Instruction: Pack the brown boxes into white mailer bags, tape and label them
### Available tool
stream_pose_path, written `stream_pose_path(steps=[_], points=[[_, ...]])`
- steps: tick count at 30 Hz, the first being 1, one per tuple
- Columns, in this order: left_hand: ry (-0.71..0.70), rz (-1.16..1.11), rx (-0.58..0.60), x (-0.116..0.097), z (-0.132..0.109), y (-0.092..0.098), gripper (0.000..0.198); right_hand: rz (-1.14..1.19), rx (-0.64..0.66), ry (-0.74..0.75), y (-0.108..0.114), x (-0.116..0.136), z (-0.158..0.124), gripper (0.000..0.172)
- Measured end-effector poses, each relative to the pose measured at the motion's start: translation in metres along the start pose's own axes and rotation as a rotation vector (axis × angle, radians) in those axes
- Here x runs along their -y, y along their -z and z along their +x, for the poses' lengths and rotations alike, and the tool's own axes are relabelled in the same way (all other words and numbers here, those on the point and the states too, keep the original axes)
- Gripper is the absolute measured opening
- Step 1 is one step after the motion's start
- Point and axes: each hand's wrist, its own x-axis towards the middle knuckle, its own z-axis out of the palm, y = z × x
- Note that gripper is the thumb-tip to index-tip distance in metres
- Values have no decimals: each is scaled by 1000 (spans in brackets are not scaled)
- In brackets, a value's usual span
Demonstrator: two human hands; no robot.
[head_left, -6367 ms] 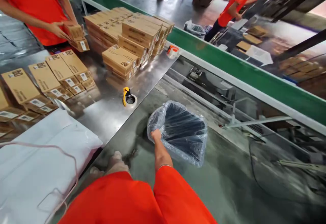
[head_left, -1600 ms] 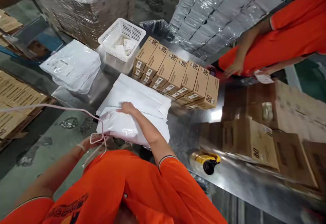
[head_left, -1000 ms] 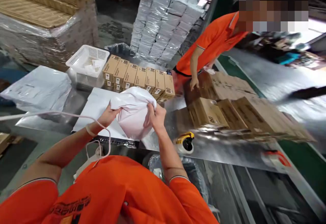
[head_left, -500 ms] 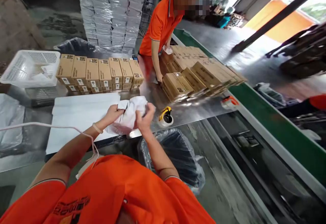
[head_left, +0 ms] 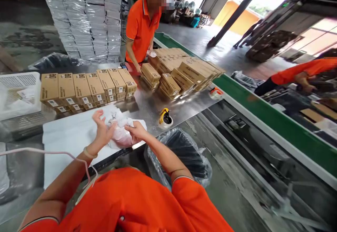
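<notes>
Both of my hands work a crumpled white plastic mailer bag [head_left: 119, 135] over the near edge of the steel table [head_left: 147, 107]. My left hand [head_left: 101, 131] presses its palm on the bag's left side with the fingers partly spread. My right hand [head_left: 135, 130] grips the bag's right side with closed fingers. Flat white mailer bags [head_left: 68, 139] lie in a stack under and to the left of it. A row of brown cartons [head_left: 86, 86] stands just beyond.
A yellow tape dispenser [head_left: 165, 116] sits right of my hands. A plastic-lined bin [head_left: 184, 154] stands below the table edge. A co-worker in orange [head_left: 140, 28] handles stacked cartons [head_left: 181, 73] across the table. A white basket [head_left: 15, 91] is at far left, a green conveyor [head_left: 263, 119] at right.
I picked a white bag off the stack and bunched it up with both hands. My view swung right, and the bag now rests lower, near the table edge.
</notes>
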Motion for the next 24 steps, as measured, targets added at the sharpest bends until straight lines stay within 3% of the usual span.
stream_pose_path(steps=[3, 5, 7, 9, 12, 14, 16, 18, 21, 24], points=[[-231, 260, 316, -6, -12, -1, 79, 44, 71, -62, 8, 4, 2, 47], [-254, 415, 476, -11, -12, -8, 76, -3, 128, -99, 15, 7, 2, 49], [-242, 517, 545, -17, -6, -16, 68, -128, 116, -98, 21, 9, 1, 47], [-236, 549, 582, -22, 3, -22, 49, -329, -50, -42, 22, 7, -4, 45], [-194, 523, 645, -29, 13, -29, 22, -652, -489, 142, 19, -3, -23, 49], [-138, 504, 669, -33, 17, -33, 25, -803, -780, 326, 20, -13, -41, 51], [-92, 485, 671, -36, 21, -38, 32, -877, -895, 511, 27, -23, -55, 50], [-66, 472, 676, -39, 27, -43, 38, -920, -752, 630, 37, -34, -60, 46], [-47, 501, 670, -44, 33, -49, 42, -983, -497, 677, 47, -48, -53, 45], [-48, 529, 654, -47, 29, -56, 44, -911, -489, 700, 46, -58, -41, 47]])
